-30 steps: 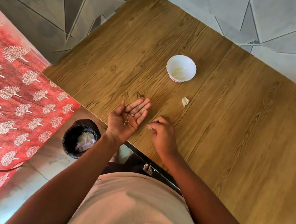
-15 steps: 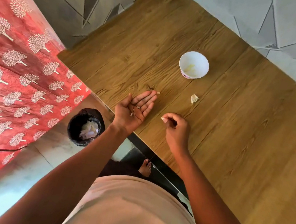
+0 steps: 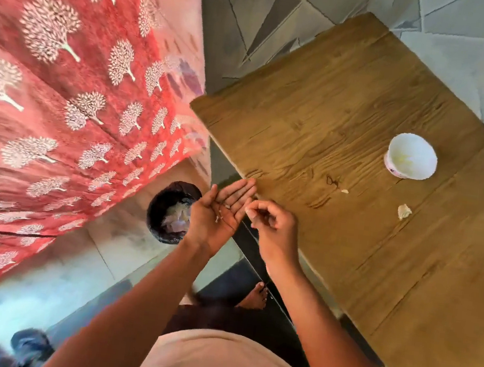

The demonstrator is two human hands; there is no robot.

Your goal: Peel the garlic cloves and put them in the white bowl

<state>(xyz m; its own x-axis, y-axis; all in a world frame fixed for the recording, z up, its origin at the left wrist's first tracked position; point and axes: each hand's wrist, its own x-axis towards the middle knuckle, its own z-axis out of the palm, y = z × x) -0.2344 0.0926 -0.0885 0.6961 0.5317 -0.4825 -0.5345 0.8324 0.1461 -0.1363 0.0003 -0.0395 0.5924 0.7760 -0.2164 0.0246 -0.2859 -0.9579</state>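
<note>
The white bowl (image 3: 411, 157) stands on the wooden table (image 3: 351, 111) at the right, with pale peeled garlic inside. One garlic clove (image 3: 404, 211) in its skin lies on the table below the bowl, and a small scrap (image 3: 344, 191) lies to its left. My left hand (image 3: 221, 211) is held palm up with straight fingers at the table's near left edge, with small bits of peel (image 3: 222, 213) on the palm. My right hand (image 3: 270, 219) is right beside it, fingers curled, pinching a small pale scrap at its fingertips.
A black bin (image 3: 171, 211) with peels inside stands on the floor just left of my left hand. A red cloth with white tree prints (image 3: 61, 98) fills the left side. A bare foot (image 3: 255, 294) shows under the table edge. Dark footwear (image 3: 19, 348) lies at bottom left.
My view has swung left. Both hands have moved from over the table to its near left edge, close above the bin. The right hand still pinches a scrap beside the left palm.
</note>
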